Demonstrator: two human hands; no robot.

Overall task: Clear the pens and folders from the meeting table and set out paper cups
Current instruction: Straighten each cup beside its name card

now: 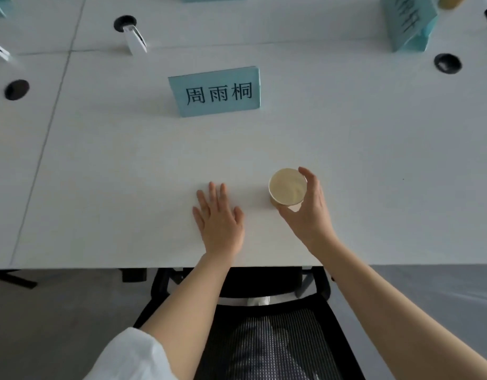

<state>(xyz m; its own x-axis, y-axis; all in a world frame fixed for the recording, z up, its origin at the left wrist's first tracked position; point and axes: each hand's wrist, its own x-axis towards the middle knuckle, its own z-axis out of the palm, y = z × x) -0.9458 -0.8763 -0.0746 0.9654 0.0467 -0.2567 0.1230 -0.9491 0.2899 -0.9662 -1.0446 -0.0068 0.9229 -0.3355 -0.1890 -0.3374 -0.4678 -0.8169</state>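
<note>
A beige paper cup [286, 187] stands upright on the white meeting table [127, 165], near its front edge. My right hand [309, 212] curls around the cup's right side, thumb at the near rim and fingers at the far rim. My left hand [219, 216] lies flat on the table to the left of the cup, palm down, fingers spread, holding nothing. No pens or folders show in this view.
A light blue name card [216, 91] stands behind the hands, and another name card [409, 23] is at the far right. Black cable holes [16, 89] [447, 63] dot the table. A white device [135, 38] stands at the back left. A black mesh chair [264, 325] sits below the table edge.
</note>
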